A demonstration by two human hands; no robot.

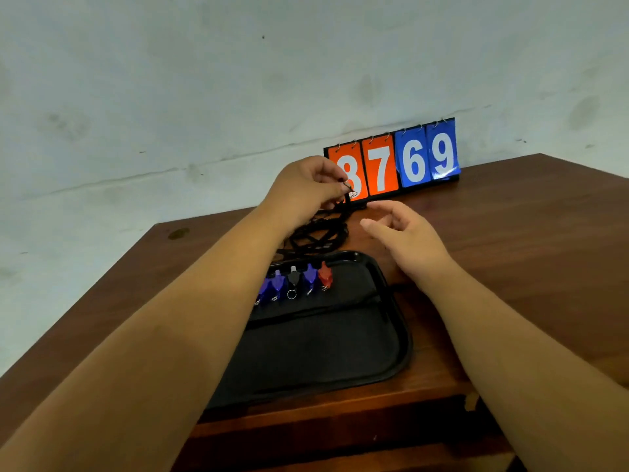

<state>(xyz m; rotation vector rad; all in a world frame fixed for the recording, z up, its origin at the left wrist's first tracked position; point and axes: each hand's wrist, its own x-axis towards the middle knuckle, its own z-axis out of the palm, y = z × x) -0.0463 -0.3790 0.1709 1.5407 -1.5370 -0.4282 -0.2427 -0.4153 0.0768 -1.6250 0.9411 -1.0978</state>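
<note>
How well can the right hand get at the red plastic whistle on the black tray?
Probably yes: the right hand hovers open close to the red plastic whistle, holding nothing, with nothing between them.

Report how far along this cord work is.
Done: five small plastic pieces lie in a row on the black tray. In hand: the left hand pinches an end of the tangled black cord; the right hand hovers open beside it. Left: untangling the bundle, then probably fitting cord to the pieces.

A dark brown wooden tabletop (510,233) stands against a pale, stained plaster wall (238,80), with a crack running across it.
</note>
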